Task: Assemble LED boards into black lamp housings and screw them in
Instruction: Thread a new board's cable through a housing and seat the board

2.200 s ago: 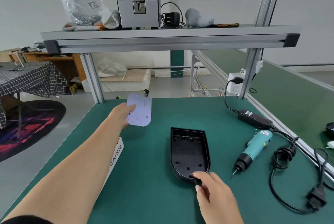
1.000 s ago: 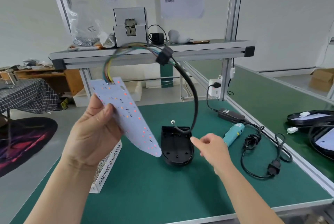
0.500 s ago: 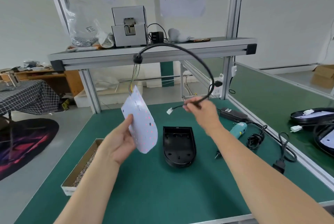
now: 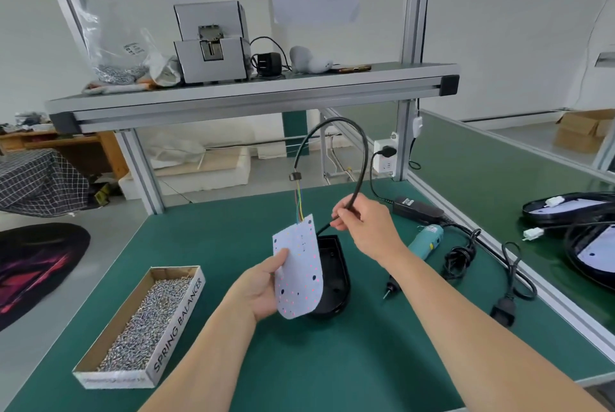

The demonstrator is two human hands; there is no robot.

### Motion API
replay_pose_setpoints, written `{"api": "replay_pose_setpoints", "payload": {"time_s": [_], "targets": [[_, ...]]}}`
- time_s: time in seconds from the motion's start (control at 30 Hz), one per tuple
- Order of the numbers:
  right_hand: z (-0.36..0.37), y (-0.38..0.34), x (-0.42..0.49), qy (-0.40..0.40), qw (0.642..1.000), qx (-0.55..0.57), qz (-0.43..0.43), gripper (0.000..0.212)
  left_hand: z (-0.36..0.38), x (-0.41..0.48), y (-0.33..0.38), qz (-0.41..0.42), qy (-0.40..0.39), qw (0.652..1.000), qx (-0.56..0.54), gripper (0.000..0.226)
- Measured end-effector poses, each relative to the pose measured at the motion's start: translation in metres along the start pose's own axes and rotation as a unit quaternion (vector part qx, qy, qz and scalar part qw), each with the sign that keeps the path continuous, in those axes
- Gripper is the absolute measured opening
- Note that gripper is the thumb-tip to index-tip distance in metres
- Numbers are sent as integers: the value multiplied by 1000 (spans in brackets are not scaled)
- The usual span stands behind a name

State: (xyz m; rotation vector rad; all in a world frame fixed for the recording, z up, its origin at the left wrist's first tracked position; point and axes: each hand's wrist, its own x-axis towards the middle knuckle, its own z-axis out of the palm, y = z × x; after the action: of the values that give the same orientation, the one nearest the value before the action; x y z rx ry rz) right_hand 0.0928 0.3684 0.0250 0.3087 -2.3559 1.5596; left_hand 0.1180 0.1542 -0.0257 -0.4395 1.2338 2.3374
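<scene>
**LED board** (image 4: pixel 298 273): you are holding it in the left hand (image 4: pixel 261 285), thumb on its face and fingers curled behind its edge. It is standing tilted, just above the housing.

**Black lamp housing** (image 4: pixel 337 273): it is lying open side up on the surface (image 4: pixel 332 361), partly hidden behind the board.

**Black cable** (image 4: pixel 361 175): you are pinching it between the thumb and fingertips of the right hand (image 4: pixel 366 228). It is arching up and over to the coloured wires (image 4: pixel 299 203) joining the board's top edge. Its free end is pointing down at the housing's far end. Whether it is already passing through an opening there cannot be told.

**Step, as judged**: you are threading the cable out through the housing before seating the board.

**Handling note**: this is likely going best while you are gripping close to the cable tip, leaving slack in the arch, and sparing the coloured wires any pull as the board is lowering flat.

**Electric screwdriver** (image 4: pixel 424 243): it is lying to the right of the housing.

**Box of screws** (image 4: pixel 143 321): it is sitting to the left.
</scene>
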Motion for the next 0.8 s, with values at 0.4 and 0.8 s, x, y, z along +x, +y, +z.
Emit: {"api": "replay_pose_setpoints", "payload": {"time_s": [0.4,0.8], "targets": [[-31,-58,13,-121,960,-190,-165,24,-37,2,8,62,-72,995,26,43],[-39,-111,7,-188,903,-293,-251,20,-30,-21,39,82,-95,991,49,38]]}}
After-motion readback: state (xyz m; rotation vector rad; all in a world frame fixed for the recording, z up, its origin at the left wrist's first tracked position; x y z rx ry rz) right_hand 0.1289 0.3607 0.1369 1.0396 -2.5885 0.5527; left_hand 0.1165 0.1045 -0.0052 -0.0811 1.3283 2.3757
